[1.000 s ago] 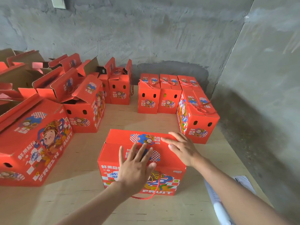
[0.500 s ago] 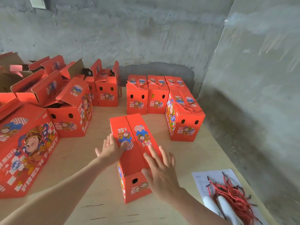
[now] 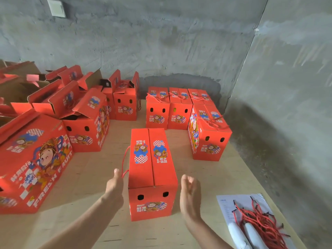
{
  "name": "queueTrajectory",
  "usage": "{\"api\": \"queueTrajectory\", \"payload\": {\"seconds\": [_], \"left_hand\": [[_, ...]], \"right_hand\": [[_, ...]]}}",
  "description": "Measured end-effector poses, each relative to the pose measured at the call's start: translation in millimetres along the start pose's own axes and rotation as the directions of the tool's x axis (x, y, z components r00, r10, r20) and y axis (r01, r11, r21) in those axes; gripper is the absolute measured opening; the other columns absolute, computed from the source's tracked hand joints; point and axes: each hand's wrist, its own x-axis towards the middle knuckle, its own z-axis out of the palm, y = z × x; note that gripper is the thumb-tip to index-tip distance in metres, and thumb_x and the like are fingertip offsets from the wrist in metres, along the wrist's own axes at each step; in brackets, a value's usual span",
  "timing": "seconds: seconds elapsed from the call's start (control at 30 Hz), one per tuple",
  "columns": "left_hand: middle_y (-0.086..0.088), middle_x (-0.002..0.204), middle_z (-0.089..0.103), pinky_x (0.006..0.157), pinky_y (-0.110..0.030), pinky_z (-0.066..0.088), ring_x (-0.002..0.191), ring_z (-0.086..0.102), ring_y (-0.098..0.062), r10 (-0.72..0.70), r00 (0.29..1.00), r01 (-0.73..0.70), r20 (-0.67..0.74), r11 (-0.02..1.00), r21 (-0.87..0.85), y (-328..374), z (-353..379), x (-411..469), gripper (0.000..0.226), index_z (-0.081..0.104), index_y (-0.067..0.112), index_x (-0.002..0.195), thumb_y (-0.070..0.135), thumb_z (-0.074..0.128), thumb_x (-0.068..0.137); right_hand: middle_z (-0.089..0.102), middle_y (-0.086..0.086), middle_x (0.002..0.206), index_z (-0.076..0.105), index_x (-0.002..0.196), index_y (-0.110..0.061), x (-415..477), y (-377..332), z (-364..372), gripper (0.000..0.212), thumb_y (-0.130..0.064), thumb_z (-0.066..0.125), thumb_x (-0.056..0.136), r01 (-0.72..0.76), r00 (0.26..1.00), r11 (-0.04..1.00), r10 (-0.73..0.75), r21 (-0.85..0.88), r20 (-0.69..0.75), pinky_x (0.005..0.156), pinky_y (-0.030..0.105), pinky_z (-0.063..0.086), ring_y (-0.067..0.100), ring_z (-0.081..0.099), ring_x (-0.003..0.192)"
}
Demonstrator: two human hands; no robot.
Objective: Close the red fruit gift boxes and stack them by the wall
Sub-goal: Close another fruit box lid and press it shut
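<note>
A closed red fruit gift box stands upright in the middle of the wooden table, its short end facing me and a red rope handle hanging off its left side. My left hand is at the box's left side with fingers straight, close to or just touching it. My right hand hovers open just right of the box, apart from it. Three closed boxes stand in a row by the back wall, and one more closed box stands in front of them at the right.
Several open red boxes with raised flaps crowd the left half of the table. A large red box sits at the near left. A paper sheet with a heap of red rope handles and white rolls lies near right. Concrete walls meet at right.
The box has turned from angled to end-on towards me. Both hands came off its top and now flank its sides. The view shifted slightly.
</note>
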Motion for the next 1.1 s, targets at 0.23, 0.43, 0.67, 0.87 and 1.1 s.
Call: {"api": "queueTrajectory", "payload": {"seconds": [0.23,0.43,0.67,0.87,1.1], "left_hand": [[-0.008,0.084,0.061,0.057,-0.033,0.05,0.071,0.058,-0.024,-0.017,0.951,0.09,0.31,0.971,-0.223,22,12,-9,0.03,0.06,0.014,0.091,0.04,0.047,0.098],[-0.005,0.077,0.062,0.063,-0.015,0.039,0.066,0.054,-0.016,0.728,0.65,-0.742,0.216,0.67,-0.028,82,12,-40,0.026,0.066,0.009,0.092,0.018,0.043,0.1],[-0.019,0.089,0.067,0.08,-0.041,0.049,0.085,0.06,-0.032,0.839,0.223,-0.965,0.496,0.117,0.235,105,15,-75,0.019,0.067,-0.008,0.086,0.001,0.052,0.092],[0.011,0.08,0.065,0.072,-0.016,0.043,0.078,0.058,-0.003,0.901,0.125,-0.983,0.416,0.054,0.177,81,-17,-73,0.038,0.069,0.023,0.082,0.053,0.045,0.085],[-0.008,0.154,0.028,0.115,-0.031,0.02,0.143,0.023,-0.018,0.604,0.638,-0.77,0.478,0.485,0.415,25,-26,-23,0.047,0.034,0.011,0.145,0.025,0.041,0.101]], "right_hand": [[0.073,0.005,0.076,0.07,0.081,-0.015,34,-30,23,0.036,-0.04,0.048,0.097,-0.66,0.707,0.713,0.484,0.236,0.515,0.056,0.026,0.052,0.019,0.068,0.067],[0.062,0.002,0.075,0.061,0.082,-0.011,66,-92,26,0.014,-0.015,0.056,0.094,-0.483,0.833,0.81,0.308,0.332,0.459,0.05,0.022,0.045,0.011,0.056,0.061],[0.06,0.001,0.052,0.056,0.07,-0.007,47,-173,47,0.027,0.004,0.041,0.09,-0.224,0.702,0.964,0.057,0.144,0.71,0.045,0.015,0.042,0.012,0.057,0.046],[0.055,0.001,0.044,0.061,0.078,-0.006,50,-193,54,0.019,-0.016,0.057,0.093,0.007,0.594,0.961,0.217,-0.275,0.775,0.051,0.022,0.047,0.015,0.058,0.044],[0.049,-0.003,0.055,0.047,0.063,-0.014,72,-229,65,0.031,-0.018,0.046,0.094,-0.245,0.755,0.967,0.231,-0.064,0.614,0.065,0.03,0.031,0.013,0.053,0.059]]}}
